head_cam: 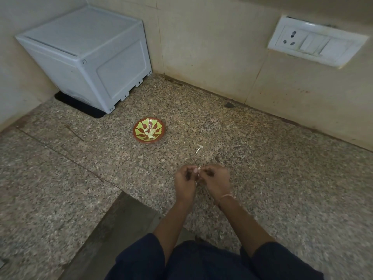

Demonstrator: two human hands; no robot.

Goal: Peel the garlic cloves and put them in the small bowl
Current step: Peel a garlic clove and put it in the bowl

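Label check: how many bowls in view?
1. The small bowl sits on the counter, ahead and left of the left hand and right hand, which pinch a garlic clove. It holds garlic pieces. The white box could hide more.

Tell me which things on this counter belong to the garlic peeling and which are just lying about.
Job: small red-and-green patterned bowl, pale peeled cloves in it, white garlic clove pinched between left hand and right hand.
Lying about: pale grey plastic box, white wall socket plate, thin brown stick, white scrap, perhaps peel.
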